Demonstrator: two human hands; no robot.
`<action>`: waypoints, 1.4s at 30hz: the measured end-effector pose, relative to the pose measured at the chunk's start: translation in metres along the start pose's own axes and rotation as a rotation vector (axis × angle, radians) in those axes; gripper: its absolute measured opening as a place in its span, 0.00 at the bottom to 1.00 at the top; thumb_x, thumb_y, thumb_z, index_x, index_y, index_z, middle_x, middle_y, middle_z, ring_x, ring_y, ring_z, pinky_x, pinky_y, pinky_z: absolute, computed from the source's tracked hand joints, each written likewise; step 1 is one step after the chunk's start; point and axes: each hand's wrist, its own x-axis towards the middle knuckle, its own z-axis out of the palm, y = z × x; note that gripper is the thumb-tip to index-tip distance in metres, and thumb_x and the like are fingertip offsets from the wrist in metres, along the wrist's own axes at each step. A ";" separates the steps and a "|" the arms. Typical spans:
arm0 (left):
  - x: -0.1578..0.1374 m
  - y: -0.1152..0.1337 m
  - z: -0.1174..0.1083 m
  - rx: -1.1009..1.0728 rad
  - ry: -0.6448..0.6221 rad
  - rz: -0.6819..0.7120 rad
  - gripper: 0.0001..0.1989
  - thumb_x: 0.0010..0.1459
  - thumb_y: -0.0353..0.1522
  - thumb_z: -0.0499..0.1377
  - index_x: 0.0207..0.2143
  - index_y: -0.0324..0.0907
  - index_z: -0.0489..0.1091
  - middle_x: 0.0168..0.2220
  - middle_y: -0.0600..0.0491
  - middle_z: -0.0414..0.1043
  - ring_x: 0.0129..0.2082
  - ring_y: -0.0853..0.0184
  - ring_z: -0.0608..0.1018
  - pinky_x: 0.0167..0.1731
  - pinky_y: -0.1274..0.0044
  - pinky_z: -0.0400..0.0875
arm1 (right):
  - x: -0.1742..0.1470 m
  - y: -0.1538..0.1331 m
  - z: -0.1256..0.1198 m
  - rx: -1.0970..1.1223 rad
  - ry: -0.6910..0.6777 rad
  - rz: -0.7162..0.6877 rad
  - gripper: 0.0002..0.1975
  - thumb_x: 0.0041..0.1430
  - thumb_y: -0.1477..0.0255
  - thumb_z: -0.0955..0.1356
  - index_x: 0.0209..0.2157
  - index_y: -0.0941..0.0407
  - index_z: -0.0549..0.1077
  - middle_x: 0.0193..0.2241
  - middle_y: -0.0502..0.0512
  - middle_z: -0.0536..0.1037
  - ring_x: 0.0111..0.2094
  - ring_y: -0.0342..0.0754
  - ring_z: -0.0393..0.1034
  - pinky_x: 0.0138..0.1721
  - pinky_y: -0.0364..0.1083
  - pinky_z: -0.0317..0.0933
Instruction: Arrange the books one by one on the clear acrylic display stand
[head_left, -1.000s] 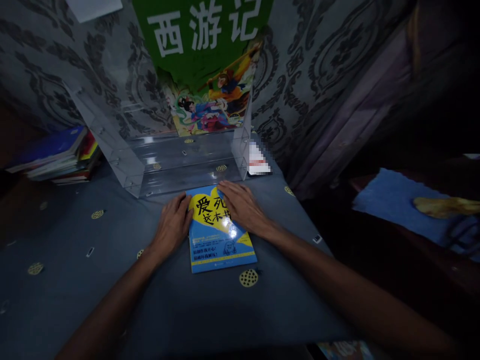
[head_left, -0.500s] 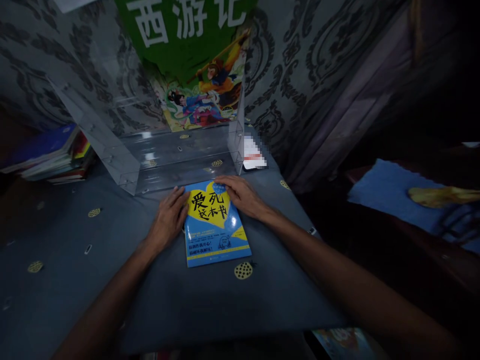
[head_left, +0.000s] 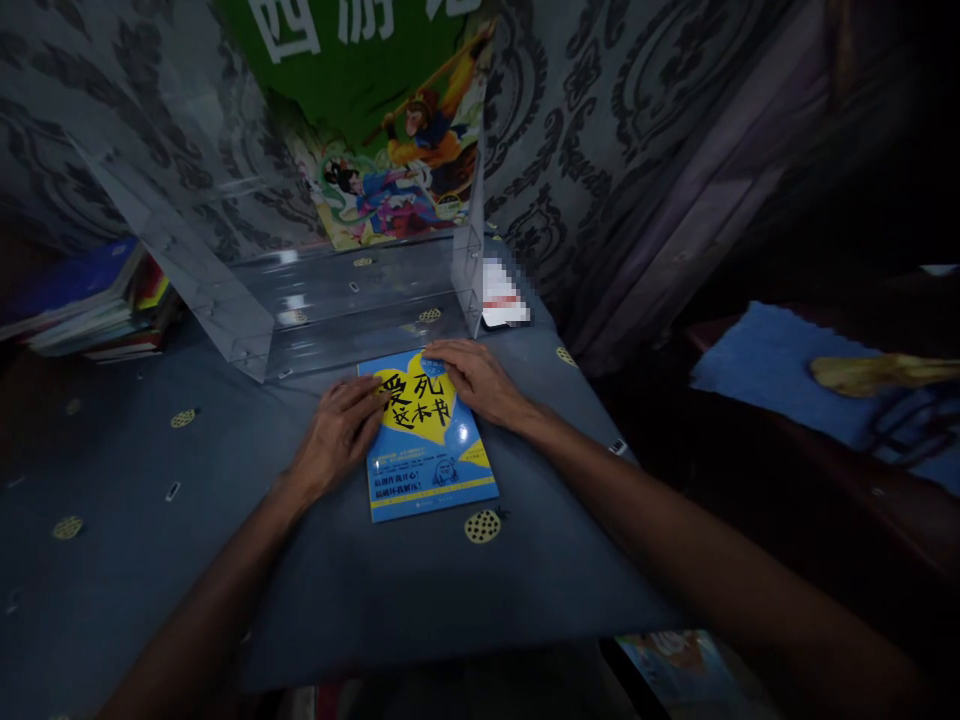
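A blue book [head_left: 431, 465] with a yellow heart and black Chinese characters lies flat, cover up, on the grey-blue tablecloth [head_left: 187, 590]. My left hand [head_left: 341, 430] rests at its left edge, fingers stretched onto the cover near the heart. On the upper right corner lies my right hand [head_left: 480, 382], its fingers flat over the top edge. Neither hand is closed round the book. Just beyond stands a clear acrylic rack [head_left: 247, 335]; a green book [head_left: 352, 120] with white characters and a monkey figure shows upright behind its front rail.
Stacked books [head_left: 97, 310] sit at the far left of the table. A partly blurred white item [head_left: 504, 300] lies right of the rack. Off to the right is a blue cloth [head_left: 765, 350] with a yellowish object [head_left: 847, 375] on it. A patterned wall covering [head_left: 592, 90] rises behind.
My left hand has slid slightly further onto the cover, now overlapping the heart's left side. My right hand stays at the upper right corner. The whole view has shifted a little.
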 end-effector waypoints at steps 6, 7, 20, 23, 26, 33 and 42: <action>0.003 0.013 -0.005 -0.046 -0.039 0.077 0.14 0.70 0.33 0.53 0.51 0.44 0.75 0.54 0.43 0.76 0.55 0.57 0.77 0.59 0.57 0.68 | 0.000 -0.003 0.000 -0.015 0.015 0.008 0.21 0.63 0.80 0.61 0.53 0.54 0.76 0.56 0.57 0.79 0.58 0.52 0.71 0.62 0.60 0.62; 0.004 0.014 -0.005 -0.045 -0.041 0.074 0.14 0.70 0.33 0.53 0.51 0.44 0.75 0.54 0.43 0.76 0.55 0.57 0.77 0.58 0.57 0.69 | 0.000 -0.004 0.000 -0.018 0.014 0.013 0.21 0.63 0.80 0.61 0.53 0.54 0.76 0.56 0.57 0.79 0.58 0.52 0.71 0.61 0.60 0.62; 0.001 0.013 -0.001 -0.038 0.012 0.106 0.13 0.70 0.31 0.53 0.51 0.43 0.75 0.52 0.44 0.76 0.53 0.58 0.78 0.54 0.59 0.73 | -0.021 -0.004 0.002 -0.077 0.012 -0.005 0.19 0.68 0.74 0.62 0.57 0.56 0.74 0.61 0.62 0.75 0.65 0.53 0.64 0.65 0.63 0.58; 0.000 0.012 0.000 -0.047 0.012 0.102 0.13 0.70 0.32 0.53 0.50 0.42 0.75 0.53 0.44 0.76 0.53 0.58 0.77 0.54 0.60 0.73 | -0.030 -0.013 -0.004 -0.077 -0.003 0.005 0.18 0.69 0.73 0.62 0.57 0.55 0.74 0.60 0.62 0.75 0.66 0.54 0.64 0.64 0.64 0.59; -0.001 0.009 0.001 -0.073 -0.003 0.065 0.14 0.70 0.32 0.52 0.50 0.43 0.75 0.53 0.44 0.76 0.53 0.59 0.78 0.54 0.61 0.73 | -0.040 -0.024 -0.009 -0.095 -0.023 0.008 0.18 0.69 0.73 0.62 0.56 0.54 0.74 0.60 0.61 0.75 0.66 0.55 0.64 0.64 0.64 0.60; -0.002 0.006 0.001 -0.081 0.006 0.088 0.14 0.69 0.30 0.53 0.51 0.42 0.75 0.53 0.44 0.77 0.52 0.59 0.79 0.53 0.61 0.74 | -0.068 -0.047 -0.018 -0.099 -0.032 -0.005 0.17 0.70 0.72 0.62 0.56 0.54 0.75 0.58 0.61 0.77 0.65 0.58 0.66 0.62 0.66 0.62; -0.003 0.004 0.004 -0.058 0.033 0.128 0.14 0.69 0.29 0.53 0.51 0.41 0.74 0.53 0.42 0.77 0.52 0.58 0.79 0.52 0.62 0.74 | -0.085 -0.062 -0.022 -0.152 -0.048 -0.028 0.17 0.69 0.73 0.63 0.55 0.55 0.75 0.58 0.62 0.77 0.64 0.59 0.66 0.61 0.64 0.64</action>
